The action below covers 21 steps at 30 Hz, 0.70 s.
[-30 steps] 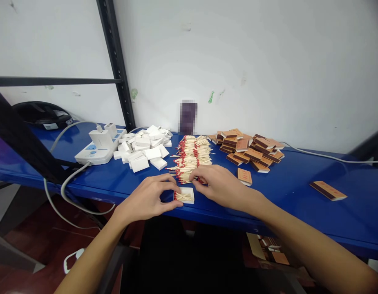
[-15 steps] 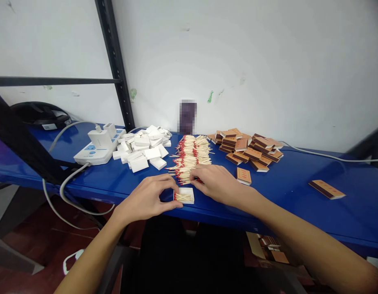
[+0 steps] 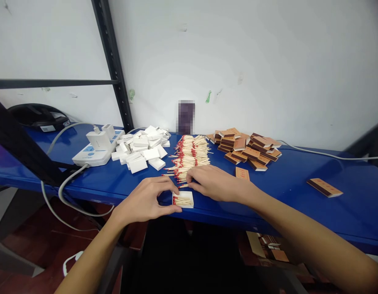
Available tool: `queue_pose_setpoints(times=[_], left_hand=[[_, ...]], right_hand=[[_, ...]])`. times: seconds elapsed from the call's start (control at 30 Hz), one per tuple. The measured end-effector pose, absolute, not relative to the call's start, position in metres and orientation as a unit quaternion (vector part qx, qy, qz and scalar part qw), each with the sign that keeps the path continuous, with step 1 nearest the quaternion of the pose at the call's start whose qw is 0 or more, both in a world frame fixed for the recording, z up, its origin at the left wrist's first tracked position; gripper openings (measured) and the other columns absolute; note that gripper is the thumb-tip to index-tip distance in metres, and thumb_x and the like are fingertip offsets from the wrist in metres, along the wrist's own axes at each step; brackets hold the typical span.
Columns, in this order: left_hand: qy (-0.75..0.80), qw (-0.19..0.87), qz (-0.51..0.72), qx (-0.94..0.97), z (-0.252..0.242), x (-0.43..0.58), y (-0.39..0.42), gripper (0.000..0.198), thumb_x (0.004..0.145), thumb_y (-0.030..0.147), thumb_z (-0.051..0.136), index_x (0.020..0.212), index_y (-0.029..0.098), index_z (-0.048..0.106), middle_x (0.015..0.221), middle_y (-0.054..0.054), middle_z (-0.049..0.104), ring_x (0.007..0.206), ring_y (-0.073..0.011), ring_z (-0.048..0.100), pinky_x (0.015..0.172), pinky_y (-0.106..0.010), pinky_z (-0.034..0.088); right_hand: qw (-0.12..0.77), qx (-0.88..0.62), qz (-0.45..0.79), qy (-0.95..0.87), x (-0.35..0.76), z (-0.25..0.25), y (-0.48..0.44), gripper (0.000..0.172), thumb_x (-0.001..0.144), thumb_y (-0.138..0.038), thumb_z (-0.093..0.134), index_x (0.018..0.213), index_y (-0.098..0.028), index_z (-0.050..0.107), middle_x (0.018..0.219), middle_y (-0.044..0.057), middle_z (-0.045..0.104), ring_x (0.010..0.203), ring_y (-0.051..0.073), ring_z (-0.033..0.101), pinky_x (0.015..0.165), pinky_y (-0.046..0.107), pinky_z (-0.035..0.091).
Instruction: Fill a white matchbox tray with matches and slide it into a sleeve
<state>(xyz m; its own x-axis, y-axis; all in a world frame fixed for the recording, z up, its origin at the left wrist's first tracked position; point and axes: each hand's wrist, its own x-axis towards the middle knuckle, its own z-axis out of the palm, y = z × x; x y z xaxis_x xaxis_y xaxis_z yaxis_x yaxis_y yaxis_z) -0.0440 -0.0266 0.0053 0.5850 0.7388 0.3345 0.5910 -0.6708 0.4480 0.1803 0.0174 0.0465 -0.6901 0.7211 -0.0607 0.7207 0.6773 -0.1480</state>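
My left hand (image 3: 148,198) grips a small white matchbox tray (image 3: 191,199) by its long sides, thumb at the near edge and fingers at the far edge. Inside the tray lie several red-tipped matches (image 3: 182,201), heads to the left. My right hand (image 3: 211,181) is closed in a pinch at the near right side of a long heap of matches (image 3: 193,151), just beyond the tray. Its fingertips are on matches at the heap's edge; how many they hold is hidden.
White trays (image 3: 142,147) are heaped on the left of the blue shelf (image 3: 287,196), brown matchbox sleeves (image 3: 250,151) on the right. A single sleeve (image 3: 324,188) lies far right. A power strip (image 3: 93,157) with cables sits by a black post (image 3: 115,69). Below is an open carton (image 3: 255,245).
The tray sits slightly nearer, still in my left hand, and its matches lie more evenly. My right hand has shifted slightly left along the heap's near edge.
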Motion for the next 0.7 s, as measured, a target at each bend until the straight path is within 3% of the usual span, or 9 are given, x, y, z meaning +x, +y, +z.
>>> queue_pose_setpoints(times=[0.7], left_hand=[[0.374,0.148,0.254,0.880,0.0068,-0.0441,-0.0268,0.026,0.082,0.042,0.074,0.094,0.020,0.068,0.095,-0.001,0.068,0.079,-0.0135,0.059,0.070,-0.024,0.044]], right_hand=[[-0.047,-0.364,0.037,-0.929,0.1743,0.0519,0.0156,0.016,0.095,-0.020,0.047,0.089,-0.015,0.061,0.087,0.008,0.069,0.075,0.018,0.058,0.065,0.027,0.034]])
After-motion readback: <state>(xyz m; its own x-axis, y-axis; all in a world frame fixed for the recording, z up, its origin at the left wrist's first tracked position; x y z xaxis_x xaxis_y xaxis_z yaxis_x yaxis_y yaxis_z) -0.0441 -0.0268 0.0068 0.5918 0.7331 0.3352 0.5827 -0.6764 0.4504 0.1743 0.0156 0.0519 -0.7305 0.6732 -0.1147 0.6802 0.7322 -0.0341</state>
